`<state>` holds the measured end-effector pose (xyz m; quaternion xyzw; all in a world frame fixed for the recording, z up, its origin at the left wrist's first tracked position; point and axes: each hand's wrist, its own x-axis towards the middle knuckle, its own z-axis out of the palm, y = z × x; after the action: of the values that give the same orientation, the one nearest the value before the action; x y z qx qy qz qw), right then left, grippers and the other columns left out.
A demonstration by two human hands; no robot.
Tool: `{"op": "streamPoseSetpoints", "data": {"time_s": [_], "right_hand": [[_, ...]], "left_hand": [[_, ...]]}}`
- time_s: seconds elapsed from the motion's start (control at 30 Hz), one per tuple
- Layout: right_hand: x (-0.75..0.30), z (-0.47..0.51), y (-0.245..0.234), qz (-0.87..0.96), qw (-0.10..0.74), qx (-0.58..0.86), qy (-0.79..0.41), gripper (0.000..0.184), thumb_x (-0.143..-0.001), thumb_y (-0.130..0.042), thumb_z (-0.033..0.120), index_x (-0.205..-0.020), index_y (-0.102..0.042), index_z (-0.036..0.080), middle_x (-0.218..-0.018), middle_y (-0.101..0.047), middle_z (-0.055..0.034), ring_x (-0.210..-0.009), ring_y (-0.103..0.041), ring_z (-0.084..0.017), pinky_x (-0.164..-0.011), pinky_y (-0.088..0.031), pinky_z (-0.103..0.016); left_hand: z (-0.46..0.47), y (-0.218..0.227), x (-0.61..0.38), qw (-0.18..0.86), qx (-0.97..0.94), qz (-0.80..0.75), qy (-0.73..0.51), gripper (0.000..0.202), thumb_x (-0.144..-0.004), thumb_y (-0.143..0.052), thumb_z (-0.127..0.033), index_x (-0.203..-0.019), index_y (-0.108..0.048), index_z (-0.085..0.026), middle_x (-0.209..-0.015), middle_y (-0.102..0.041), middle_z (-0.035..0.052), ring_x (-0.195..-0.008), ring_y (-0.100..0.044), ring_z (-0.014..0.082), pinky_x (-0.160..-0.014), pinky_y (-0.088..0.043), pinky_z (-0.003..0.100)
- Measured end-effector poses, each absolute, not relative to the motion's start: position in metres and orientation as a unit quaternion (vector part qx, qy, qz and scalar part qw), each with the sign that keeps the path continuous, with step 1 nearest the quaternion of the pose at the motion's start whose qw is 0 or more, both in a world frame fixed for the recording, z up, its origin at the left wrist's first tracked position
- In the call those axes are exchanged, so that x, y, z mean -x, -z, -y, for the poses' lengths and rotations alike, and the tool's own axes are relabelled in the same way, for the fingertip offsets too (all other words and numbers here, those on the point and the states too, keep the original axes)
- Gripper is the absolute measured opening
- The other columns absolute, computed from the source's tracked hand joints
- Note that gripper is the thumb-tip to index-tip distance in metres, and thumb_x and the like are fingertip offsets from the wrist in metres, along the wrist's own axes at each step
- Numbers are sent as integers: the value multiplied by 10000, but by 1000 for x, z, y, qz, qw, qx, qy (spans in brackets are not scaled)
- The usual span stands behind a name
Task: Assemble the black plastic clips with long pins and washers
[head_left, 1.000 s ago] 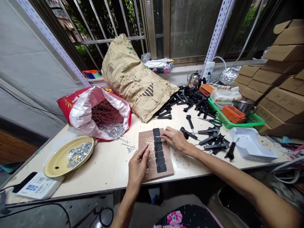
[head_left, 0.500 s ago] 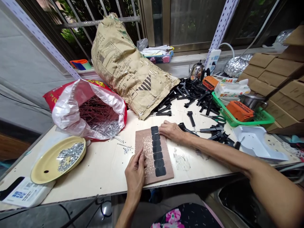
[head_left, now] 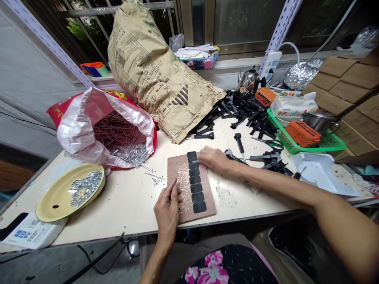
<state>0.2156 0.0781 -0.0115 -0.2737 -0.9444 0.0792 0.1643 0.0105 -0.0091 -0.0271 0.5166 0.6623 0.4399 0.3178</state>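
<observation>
A brown board lies on the table near its front edge. Down its right half runs a row of several black rounded pads, with pale small bits scattered to their left. My left hand rests at the board's left edge, fingers curled and pressed together; whatever is in them is hidden. Over the upper right of the board is my right hand, blurred, its fingertips pinched at the upper pads. A small pale glint shows at those fingertips, too small to name.
A yellow dish of small metal parts stands left, beside a red and white bag of long pins. Behind lies a large paper sack. Black plastic pieces, scissors, a green basket and a white tray are right.
The view has shifted slightly, so the table sits a little higher. My right hand is now blurred by motion near the same upper pads. My left hand stays at the board's edge.
</observation>
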Motion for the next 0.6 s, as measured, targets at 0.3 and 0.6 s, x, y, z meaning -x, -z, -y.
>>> {"op": "streamPoseSetpoints", "data": {"time_s": [0.3,0.6], "right_hand": [[-219,-51,26,936,196,288,-58,280,-967,-380,239,-808,-599,164,-765,-551,-33,-777,-456,-139,-578,-333,-226],[-267,-40,-27,899,115,422,15,237,-920,-482,299,-795,-658,201,-784,-613,-50,-775,-514,-167,-600,-339,-252]], "left_hand": [[8,35,-8,335,-528,-634,-455,442,-869,-461,-444,-1201,-595,-185,-804,-606,23,-544,-516,87,-496,-466,205],[13,34,-9,291,-553,-632,-459,390,-869,-461,-409,-1134,-643,-188,-797,-643,39,-594,-582,117,-571,-502,241]]}}
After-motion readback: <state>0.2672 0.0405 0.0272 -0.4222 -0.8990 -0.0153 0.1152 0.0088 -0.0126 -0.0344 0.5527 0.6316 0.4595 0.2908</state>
